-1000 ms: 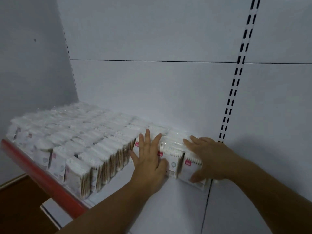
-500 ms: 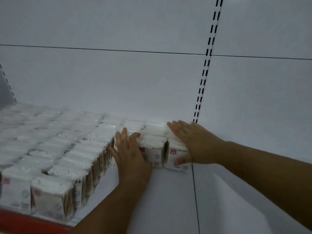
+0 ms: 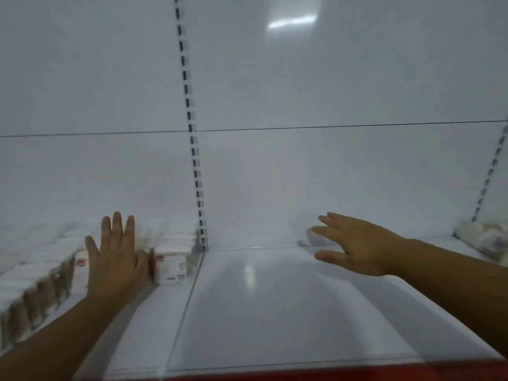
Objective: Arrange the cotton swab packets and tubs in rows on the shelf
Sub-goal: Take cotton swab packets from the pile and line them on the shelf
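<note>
The right hand [image 3: 357, 246] has left the packets [image 3: 173, 264], open toward the shelf's [image 3: 275, 312] right end; the flat-fingered left hand [image 3: 115, 259] still steadies the finished-looking row.

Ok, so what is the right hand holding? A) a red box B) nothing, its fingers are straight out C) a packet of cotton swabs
B: the right hand hovers over the shelf with straight fingers and nothing in them; the cotton swab packets are far over by the left hand.
</note>
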Demonstrator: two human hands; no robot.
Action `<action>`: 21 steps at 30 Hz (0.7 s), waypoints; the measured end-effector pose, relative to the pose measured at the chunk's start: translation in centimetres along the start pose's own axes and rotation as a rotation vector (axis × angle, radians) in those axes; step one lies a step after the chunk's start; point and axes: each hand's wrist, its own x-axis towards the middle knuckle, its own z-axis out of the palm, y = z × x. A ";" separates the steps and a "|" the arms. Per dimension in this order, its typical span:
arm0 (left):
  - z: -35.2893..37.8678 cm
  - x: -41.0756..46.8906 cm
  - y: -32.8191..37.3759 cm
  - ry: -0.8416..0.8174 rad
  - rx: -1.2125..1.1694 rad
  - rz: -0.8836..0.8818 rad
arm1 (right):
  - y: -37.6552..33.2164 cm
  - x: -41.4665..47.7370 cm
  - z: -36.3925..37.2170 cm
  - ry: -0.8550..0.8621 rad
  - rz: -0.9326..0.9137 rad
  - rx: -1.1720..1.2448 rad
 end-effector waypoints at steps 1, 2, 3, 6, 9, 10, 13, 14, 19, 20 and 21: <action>-0.6 0.8 2.1 0.014 0.011 0.046 | 2.1 -1.7 0.1 0.000 0.032 -0.024; -1.1 1.7 4.9 0.023 0.014 0.112 | 4.1 -3.2 0.2 0.003 0.066 -0.047; -1.4 2.7 8.2 0.007 0.006 0.189 | 5.9 -4.7 0.3 0.006 0.103 -0.066; -0.9 4.7 20.2 -0.229 -0.080 0.371 | 11.0 -9.4 0.8 0.010 0.197 -0.123; -0.2 3.7 32.6 -0.481 -0.166 0.463 | 15.1 -14.5 1.1 0.011 0.268 -0.171; 0.0 2.9 36.3 -0.512 -0.171 0.530 | 16.3 -16.2 1.2 0.007 0.294 -0.167; 0.8 0.3 45.7 -0.533 -0.155 0.717 | 19.3 -21.4 1.2 -0.023 0.374 -0.079; 1.1 -0.6 48.5 -0.538 -0.147 0.762 | 20.3 -23.0 1.0 -0.015 0.398 -0.044; 2.6 -3.4 59.7 -0.563 -0.164 0.933 | 25.6 -29.7 0.4 0.065 0.495 -0.108; 2.9 -3.7 61.6 -0.564 -0.175 0.963 | 26.8 -30.7 0.4 0.073 0.518 -0.119; 3.4 -3.9 63.4 -0.570 -0.185 0.992 | 27.9 -31.5 0.5 0.078 0.537 -0.122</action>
